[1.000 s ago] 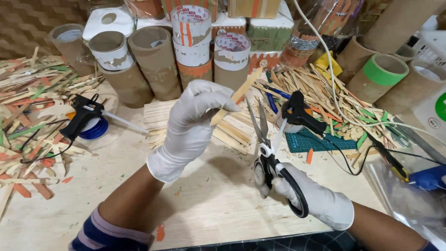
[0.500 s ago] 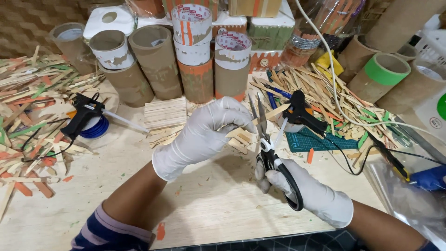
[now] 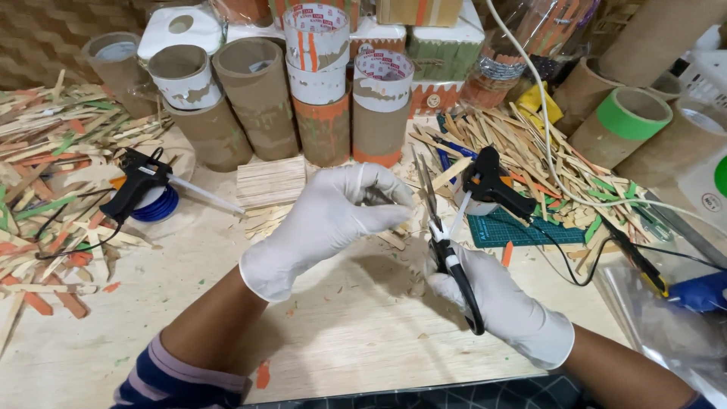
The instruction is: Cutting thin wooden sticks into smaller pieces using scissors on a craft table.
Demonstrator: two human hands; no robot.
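The right hand (image 3: 500, 303) grips black-handled scissors (image 3: 447, 242), blades upright. The left hand (image 3: 333, 216) pinches a small wooden stick piece (image 3: 394, 227) in its fingers, above the table (image 3: 341, 333).

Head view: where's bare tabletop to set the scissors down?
Bare wood lies near the table's front edge, between the left hand and right hand. Crowded: stick piles left, tubes behind, glue gun right.

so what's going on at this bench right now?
A person in white gloves works at a wooden table. The right hand holds black-handled scissors, blades up and slightly apart. The left hand pinches something small beside the blades; what it is cannot be made out. Glue guns, cardboard tubes and heaps of wooden sticks surround them.
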